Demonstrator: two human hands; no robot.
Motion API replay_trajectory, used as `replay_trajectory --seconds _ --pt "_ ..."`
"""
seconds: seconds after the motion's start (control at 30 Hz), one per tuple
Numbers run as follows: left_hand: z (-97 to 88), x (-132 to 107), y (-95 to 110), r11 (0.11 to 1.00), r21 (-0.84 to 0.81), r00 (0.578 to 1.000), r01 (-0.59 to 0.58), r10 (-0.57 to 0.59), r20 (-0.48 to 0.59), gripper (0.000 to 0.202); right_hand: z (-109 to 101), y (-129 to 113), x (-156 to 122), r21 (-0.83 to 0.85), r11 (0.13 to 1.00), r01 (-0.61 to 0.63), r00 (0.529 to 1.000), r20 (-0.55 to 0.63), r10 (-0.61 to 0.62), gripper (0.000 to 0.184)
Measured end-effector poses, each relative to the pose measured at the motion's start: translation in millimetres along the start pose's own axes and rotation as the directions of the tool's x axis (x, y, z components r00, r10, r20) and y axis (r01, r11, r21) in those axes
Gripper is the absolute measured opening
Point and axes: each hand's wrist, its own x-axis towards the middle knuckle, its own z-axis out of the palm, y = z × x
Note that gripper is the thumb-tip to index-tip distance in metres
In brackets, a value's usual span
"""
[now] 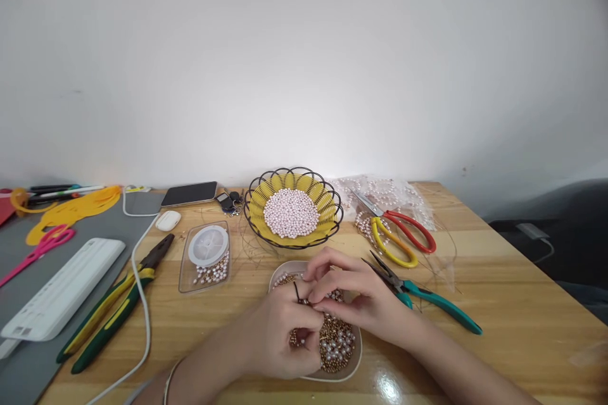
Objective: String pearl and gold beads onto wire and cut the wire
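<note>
Both of my hands are close together over a shallow light tray (357, 364) filled with gold-brown and pearly beads (338, 345). My left hand (285, 326) is closed, its fingers curled, with a dark ring on one finger. My right hand (354, 294) comes in from the right, thumb and fingertips pinched together against the left fingertips. A few small dark beads show between the fingers, but what each hand grips is too small and partly hidden to make out. The hands cover the tray's middle and left side.
Behind the tray stands a yellow basket (256, 221) of pale pink beads. Red-and-yellow scissors (399, 231) and teal pliers (437, 304) lie right. A clear box (183, 275), green-yellow pliers (118, 304), white cable (147, 323), power strip (66, 288) and phone (190, 193) lie left.
</note>
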Motion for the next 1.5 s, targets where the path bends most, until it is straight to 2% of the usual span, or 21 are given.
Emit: replay_trajectory --seconds 0.2,0.37,0.53,0.87,1.23,1.37,1.5 --pt "-2.5 -1.1 -1.4 0.988 0.146 0.999 0.043 -0.045 0.012 0.023 -1.7 -6.4 1.6 -0.041 0.998 -0.044 0.997 -0.063 0.041 0.012" --pt "-6.1 0.3 -4.0 0.986 0.121 0.993 0.115 -0.116 0.004 0.020 -6.2 -1.4 -0.9 -0.083 0.993 -0.081 0.983 -0.170 0.066 0.012" --pt "-7.5 3.6 -2.2 0.985 0.130 0.993 0.111 -0.106 -0.043 0.018 -6.9 3.4 -2.9 -0.081 0.991 -0.103 0.965 -0.249 0.079 0.011" --pt "-5.4 -1.9 -10.2 0.966 0.215 0.988 0.146 -0.153 0.013 0.005 -5.7 3.8 -1.9 -0.068 0.992 -0.107 0.957 -0.276 0.084 0.011" --pt "-5.2 -2.5 -11.8 0.953 0.254 0.982 0.166 -0.183 0.047 0.004 -3.9 7.1 -4.9 -0.064 0.992 -0.113 0.947 -0.309 0.088 0.011" --pt "-7.2 -2.3 -8.0 0.967 0.204 0.987 0.156 -0.159 0.000 0.004 -4.2 8.0 -3.6 -0.080 0.990 -0.120 0.946 -0.312 0.089 0.011" --pt "-10.4 -1.3 -5.0 0.983 0.084 0.982 0.163 -0.153 -0.114 0.012 -4.4 4.6 -2.1 -0.092 0.989 -0.114 0.958 -0.275 0.085 0.011"
